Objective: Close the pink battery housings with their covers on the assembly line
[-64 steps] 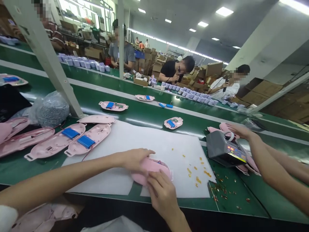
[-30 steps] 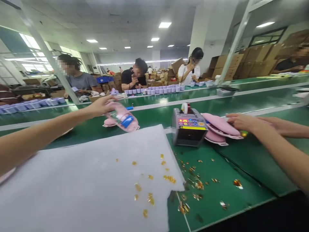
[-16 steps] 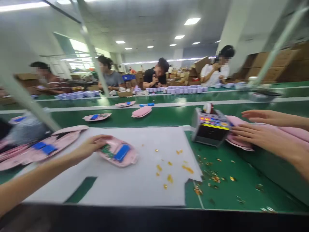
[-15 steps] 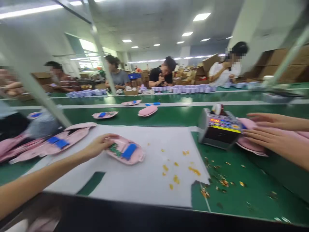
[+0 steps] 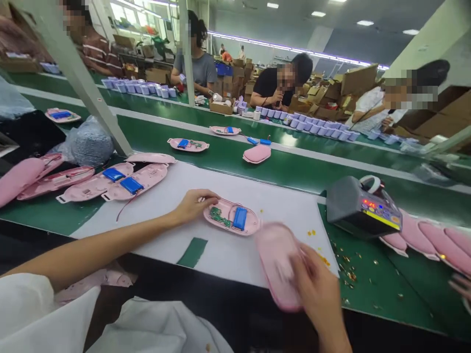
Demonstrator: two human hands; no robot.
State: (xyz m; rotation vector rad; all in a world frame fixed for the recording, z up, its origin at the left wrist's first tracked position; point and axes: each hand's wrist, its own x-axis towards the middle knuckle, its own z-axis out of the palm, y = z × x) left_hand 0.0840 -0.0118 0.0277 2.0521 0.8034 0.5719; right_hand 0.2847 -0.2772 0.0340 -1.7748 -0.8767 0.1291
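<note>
My left hand [image 5: 196, 206] pinches the left end of a pink shell half [image 5: 252, 223] on the white paper [image 5: 147, 223]. Inside that shell are a green circuit board [image 5: 220, 216] and a blue battery [image 5: 240, 218]. My right hand [image 5: 318, 279] grips another pink shell piece [image 5: 274, 260], blurred by motion, above the paper's front edge. This piece is tilted, just right of and in front of the first shell.
A grey device with a red display [image 5: 362, 208] stands at the right, with pink shells [image 5: 423, 235] beside it. Open shells with batteries [image 5: 142, 181] lie left, near a slanted post [image 5: 81, 83]. Several people work across the green table [image 5: 294, 174]; a hand shows at the right edge.
The view has turned and shifted. My right hand has left the pink shells beside the device and now holds a pink shell piece. My left hand still holds the shell with the board.
</note>
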